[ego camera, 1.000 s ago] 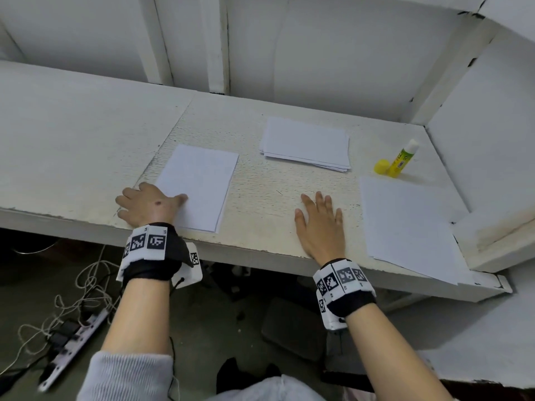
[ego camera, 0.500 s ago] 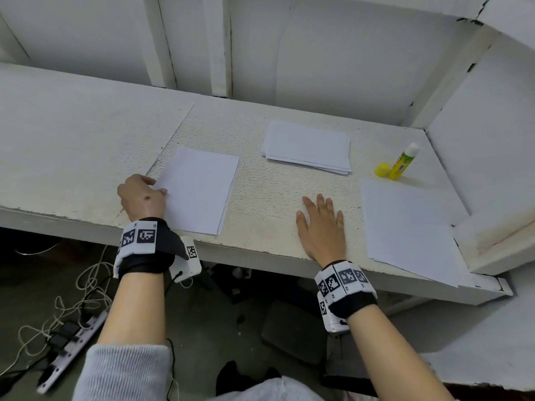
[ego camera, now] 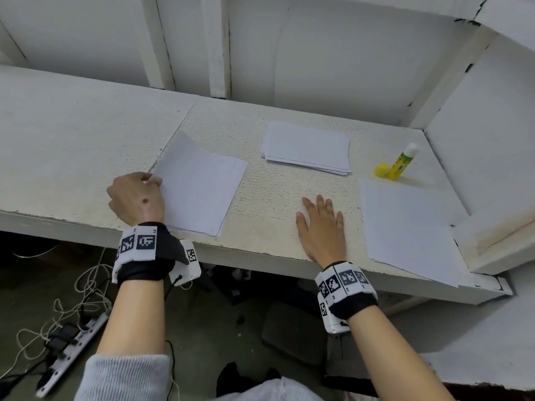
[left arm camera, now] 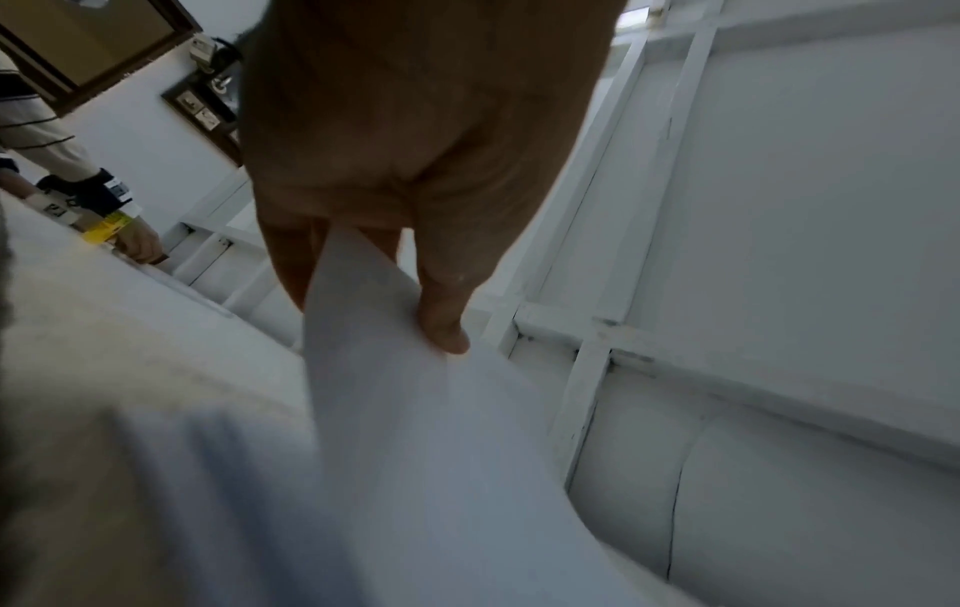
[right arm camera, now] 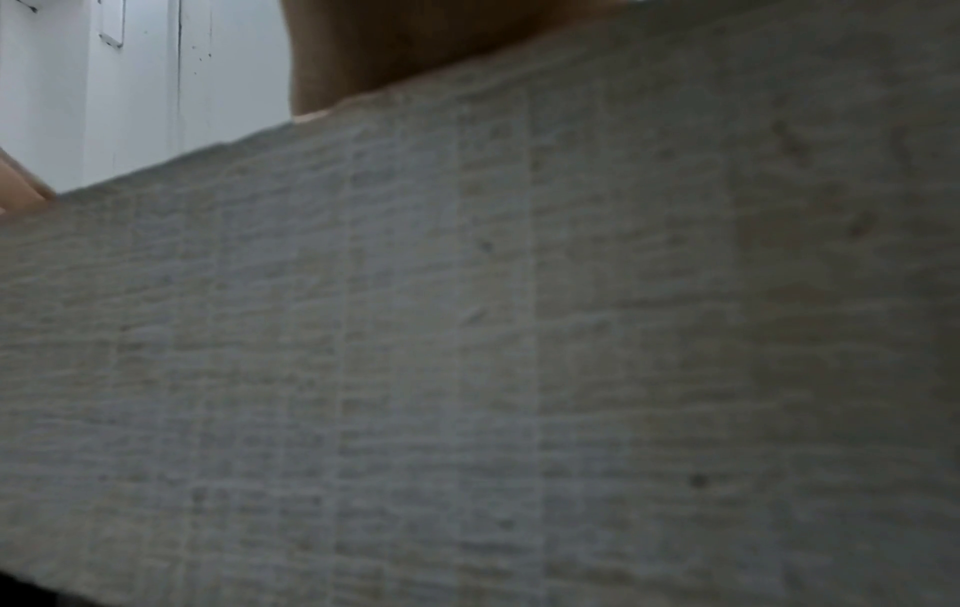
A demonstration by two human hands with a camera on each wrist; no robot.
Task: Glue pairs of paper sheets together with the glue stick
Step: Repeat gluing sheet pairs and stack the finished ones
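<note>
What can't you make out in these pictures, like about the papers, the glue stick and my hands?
- Sheet count of the left pile: head view, edges too fine.
- Glue on any sheet: white on white, not discernible.
- Glue stick label: head view, too small; its yellow cap lies beside it.
- Right hand palm: right wrist view filled by blurred table.
- Left hand fingers: the lifted sheet hides part of the pinch.

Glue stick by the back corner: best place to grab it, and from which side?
Pinch the glue stick round its yellow-green body, below the white tip. It stands roughly upright, uncapped, with the yellow cap loose at its left. Come in from the front right with the right hand, which lies flat and free on the desk.
</note>
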